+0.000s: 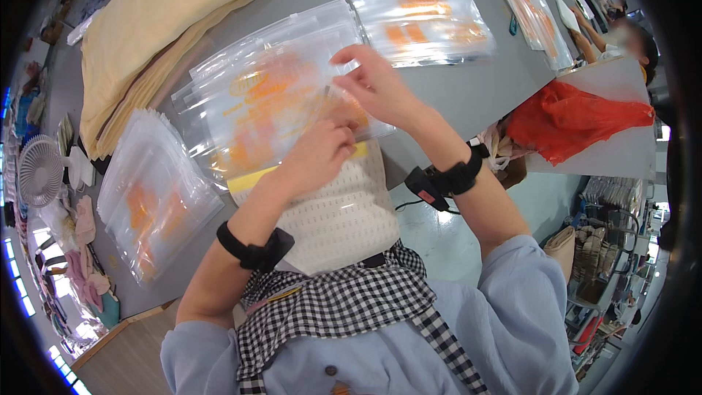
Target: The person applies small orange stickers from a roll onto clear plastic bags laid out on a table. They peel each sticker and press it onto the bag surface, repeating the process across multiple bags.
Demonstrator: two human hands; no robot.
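Observation:
A stack of clear plastic zip bags with orange print (263, 93) lies before me on the grey table. Over its lower right part is my left hand (321, 151), fingers curled close to the upper edge of a sheet of small printed labels (340, 208) with a yellow top strip. This sheet hangs over the table edge towards my checked apron. My right hand (370, 85) is raised above the right side of the bags, thumb and fingers apart; whether a thin label is between them cannot be told. Both wrists wear black straps.
More printed bags lie in a fanned pile (159, 203) at left and a flat stack (419, 19) at upper right. Folded cream fabric (181, 11) covers the far left. A red plastic bag (570, 118) rests at right, near another person (630, 44). A white fan (41, 170) stands far left.

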